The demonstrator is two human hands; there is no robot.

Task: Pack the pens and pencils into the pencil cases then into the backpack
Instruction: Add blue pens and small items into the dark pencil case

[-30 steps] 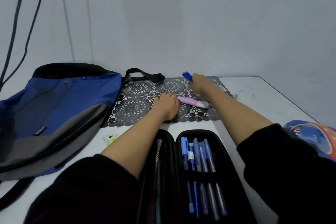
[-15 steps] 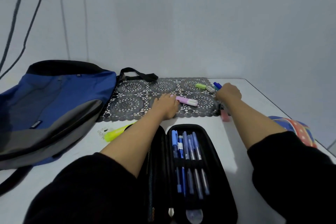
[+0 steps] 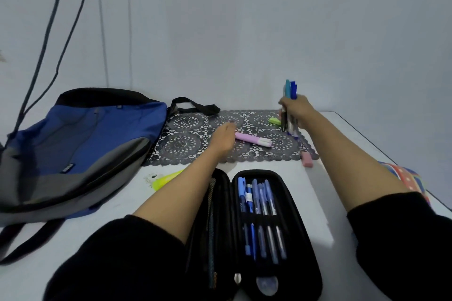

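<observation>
The backpack (image 3: 80, 144) lies at 9 o'clock; I judge nothing is packed in it yet. The case (image 3: 299, 232) at 6 lies open, half filled with pens (image 3: 259, 203). At 1, the right hand (image 3: 297, 111) clenches a pen bundle (image 3: 290, 90). The left hand (image 3: 221, 140), fingers relaxed, reaches the pink highlighter (image 3: 253, 140) at 12. The green highlighter (image 3: 274, 120) and yellow highlighter (image 3: 166, 178) remain loose.

"Where is the camera?"

"On the person's head. It is one wide camera, looking forward and down at the white table (image 3: 117, 203)."

"What is nearest?"

"The open black zip pencil case (image 3: 296, 227), right below it at the bottom edge. The blue and grey cloth backpack (image 3: 80, 144) lies off to the left. The plain grey wall (image 3: 244, 32) stands far at the back."
</observation>
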